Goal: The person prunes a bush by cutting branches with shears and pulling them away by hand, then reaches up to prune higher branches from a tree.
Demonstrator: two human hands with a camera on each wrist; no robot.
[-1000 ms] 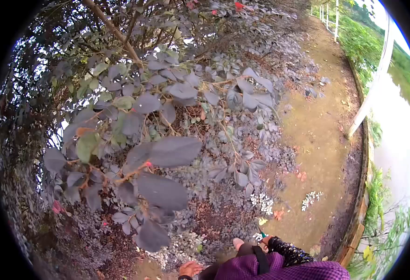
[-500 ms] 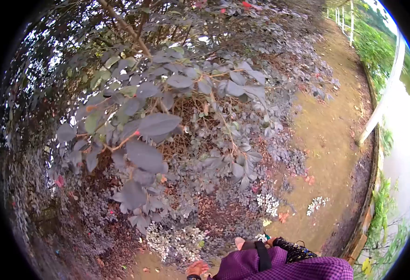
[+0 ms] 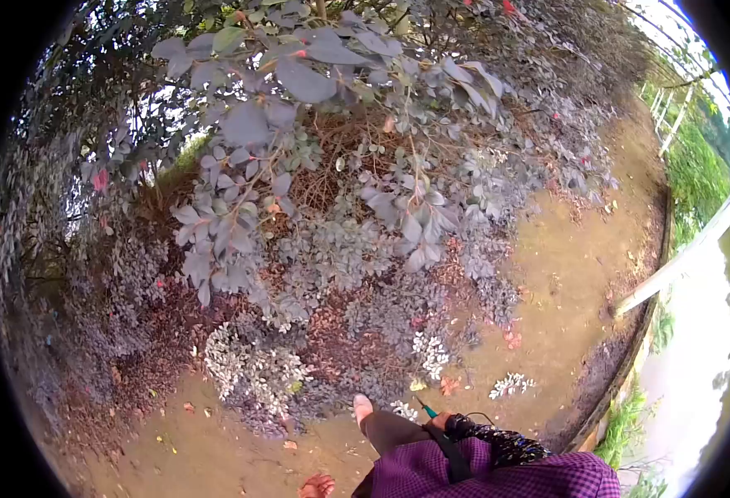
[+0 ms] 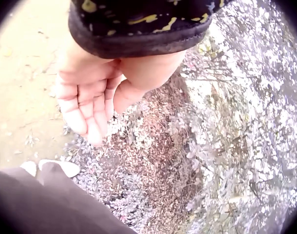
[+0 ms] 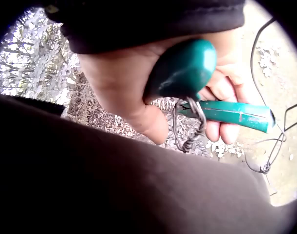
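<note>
The right hand (image 5: 124,87) grips the green-handled shears (image 5: 185,68): one handle lies in the palm, the other crosses the curled fingers (image 5: 225,87), with a wire spring between them. The left hand (image 4: 90,97) hangs relaxed and holds nothing, just above the trouser leg (image 4: 46,204), with the shrub (image 3: 340,166) on the far side

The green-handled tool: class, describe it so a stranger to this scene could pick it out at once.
Find the big bush beside the dirt path. At its foot, the person's right hand grips the tool. It alone is glossy teal, with a coiled wire spring between its two handles.
</note>
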